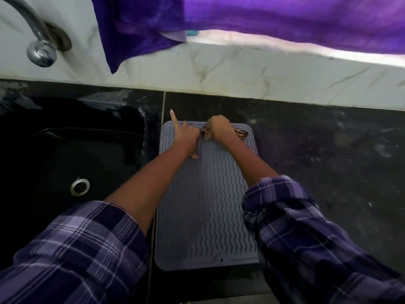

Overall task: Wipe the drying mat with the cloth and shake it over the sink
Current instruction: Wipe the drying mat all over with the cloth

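Note:
A grey drying mat [206, 207] with wavy ridges lies flat on the dark counter [317, 161], its long side running away from me. My right hand [220, 127] grips a crumpled brown patterned cloth [241, 133] at the mat's far edge. My left hand [186, 134] rests on the mat's far left part, index finger stretched out past the far corner and thumb flat on the ridges. The cloth is mostly hidden under my right hand.
A black sink [72, 163] with a metal drain [80, 186] sits directly left of the mat. A chrome tap [38, 43] stands at the upper left. A purple cloth [219, 20] hangs over the marble ledge [263, 69] behind.

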### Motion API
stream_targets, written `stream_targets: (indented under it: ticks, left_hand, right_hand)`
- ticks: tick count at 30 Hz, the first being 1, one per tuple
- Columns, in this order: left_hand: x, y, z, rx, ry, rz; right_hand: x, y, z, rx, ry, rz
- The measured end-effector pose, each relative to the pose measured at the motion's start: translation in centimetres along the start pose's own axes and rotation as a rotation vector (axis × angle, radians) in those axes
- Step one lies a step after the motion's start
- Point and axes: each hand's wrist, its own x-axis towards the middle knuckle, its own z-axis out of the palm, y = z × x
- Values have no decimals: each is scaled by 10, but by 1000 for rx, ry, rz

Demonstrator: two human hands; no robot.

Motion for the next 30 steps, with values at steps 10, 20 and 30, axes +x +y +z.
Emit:
stream_targets:
  ticks: [10,20,30]
  left_hand:
    - [-2,-4,3,-33,33,10]
    - [-1,-4,3,-37,11,-4]
    - [-3,-4,6,-37,67,21]
  right_hand:
    - [-90,11,11,8,-346,-72]
    - [-86,5,18,0,-57,-113]
    - [-84,25,-11,165,-25,-33]
